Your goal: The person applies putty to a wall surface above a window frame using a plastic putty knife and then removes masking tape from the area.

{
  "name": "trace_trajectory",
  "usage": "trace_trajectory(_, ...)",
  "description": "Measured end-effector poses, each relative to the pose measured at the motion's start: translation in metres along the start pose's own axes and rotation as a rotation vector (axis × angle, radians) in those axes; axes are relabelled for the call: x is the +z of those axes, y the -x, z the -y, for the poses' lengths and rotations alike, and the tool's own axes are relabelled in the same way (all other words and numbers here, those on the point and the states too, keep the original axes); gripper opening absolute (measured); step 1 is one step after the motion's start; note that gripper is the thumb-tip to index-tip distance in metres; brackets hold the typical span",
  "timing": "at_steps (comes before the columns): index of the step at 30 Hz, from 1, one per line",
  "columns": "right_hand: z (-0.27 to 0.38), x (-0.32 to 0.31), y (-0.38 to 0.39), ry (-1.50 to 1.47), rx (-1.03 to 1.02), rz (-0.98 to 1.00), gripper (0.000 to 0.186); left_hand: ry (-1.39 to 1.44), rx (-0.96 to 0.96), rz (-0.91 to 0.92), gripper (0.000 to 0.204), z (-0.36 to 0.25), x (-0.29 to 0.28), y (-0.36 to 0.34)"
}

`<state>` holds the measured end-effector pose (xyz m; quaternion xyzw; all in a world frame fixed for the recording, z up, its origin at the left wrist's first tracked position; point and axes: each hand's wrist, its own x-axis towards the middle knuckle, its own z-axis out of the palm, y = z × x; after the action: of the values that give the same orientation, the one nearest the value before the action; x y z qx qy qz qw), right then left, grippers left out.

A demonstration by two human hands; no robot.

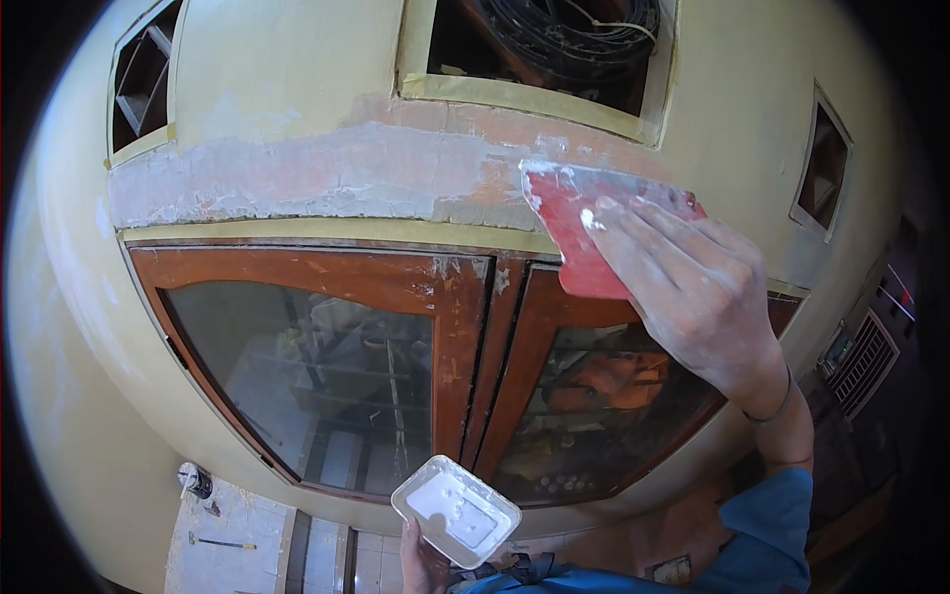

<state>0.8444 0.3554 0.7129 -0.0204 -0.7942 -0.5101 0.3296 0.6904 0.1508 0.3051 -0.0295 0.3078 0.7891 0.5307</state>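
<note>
I have the right grip (708, 287) closed on the red scraper (579, 243), below the framed opening's (524, 103) lower-right corner — likely light, springy, best held across its back. My left grip (424, 564) clasps the white tray (485, 496) near-left — probably thin-walled.

left hand (424, 566) partly behind pale tray (485, 491), cable coil (554, 61) partly beyond top edge

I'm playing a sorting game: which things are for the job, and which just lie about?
For the job, it seems:
red spreader, right hand
white tray, left hand
patchy wall strip

Probably just lying about:
coiled black cable
orange thing behind glass
</note>
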Motion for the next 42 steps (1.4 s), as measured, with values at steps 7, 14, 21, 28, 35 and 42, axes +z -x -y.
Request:
trace_trajectory(7,0.004,0.017,0.009,0.010,-0.008,-0.018,0.035,-0.027,-0.025,-0.073,0.071,-0.014,0.020,0.013)
trace_trajectory(14,0.000,0.008,0.011,0.006,0.012,0.035,0.046,-0.034,-0.017,-0.040,0.071,-0.013,0.017,0.008)
trace_trajectory(21,0.007,0.009,0.015,-0.031,-0.019,0.004,0.034,-0.022,-0.039,-0.030,0.072,-0.010,0.014,0.004)
trace_trajectory(28,0.059,0.052,0.014,0.087,0.092,-0.044,0.040,-0.061,-0.069,-0.077,0.073,-0.012,0.021,0.008)
trace_trajectory(35,0.083,0.088,0.049,0.159,0.083,0.100,0.051,-0.027,-0.056,-0.089,0.073,-0.008,0.010,0.006)
trace_trajectory(42,0.069,0.034,0.039,0.062,0.092,0.053,0.039,-0.020,-0.019,-0.036,0.071,-0.010,0.009,0.009)
